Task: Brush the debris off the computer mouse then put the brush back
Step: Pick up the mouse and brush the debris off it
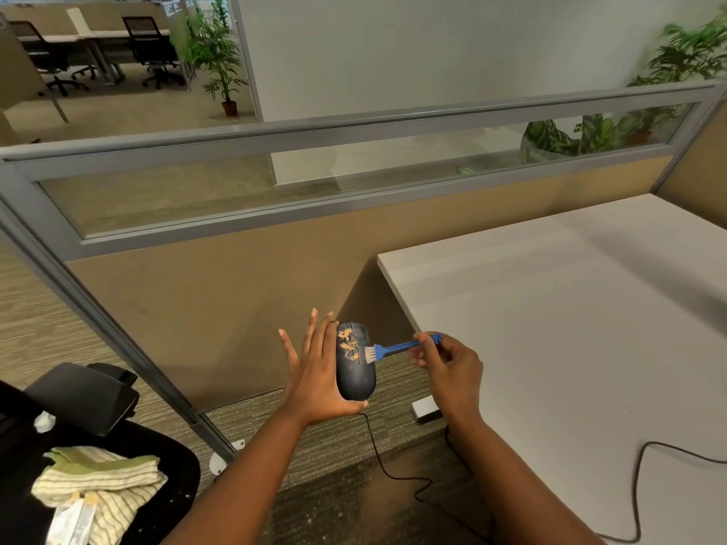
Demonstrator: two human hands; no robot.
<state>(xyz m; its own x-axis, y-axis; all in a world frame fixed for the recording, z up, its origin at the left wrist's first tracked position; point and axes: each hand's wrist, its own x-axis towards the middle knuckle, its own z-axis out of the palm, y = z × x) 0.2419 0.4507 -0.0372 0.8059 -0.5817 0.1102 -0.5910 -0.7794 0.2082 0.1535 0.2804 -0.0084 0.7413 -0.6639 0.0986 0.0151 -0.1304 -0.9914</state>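
Observation:
A dark blue wired computer mouse (356, 373) is held upright in the air, left of the desk, over the carpet. Tan crumbs of debris (347, 344) stick to its upper part. My left hand (314, 377) holds it from the left side, fingers straight along its back and thumb hooked under its bottom end. My right hand (448, 365) pinches the handle of a small blue brush (397, 348). The brush's white bristles touch the mouse just right of the crumbs. The mouse's black cable (379, 462) hangs down to the floor.
A white desk (582, 328) fills the right side, with a black cable lying on it near the front. A tan partition with a glass strip (314, 190) stands behind. A black office chair (130, 458) at lower left carries a striped cloth (98, 477).

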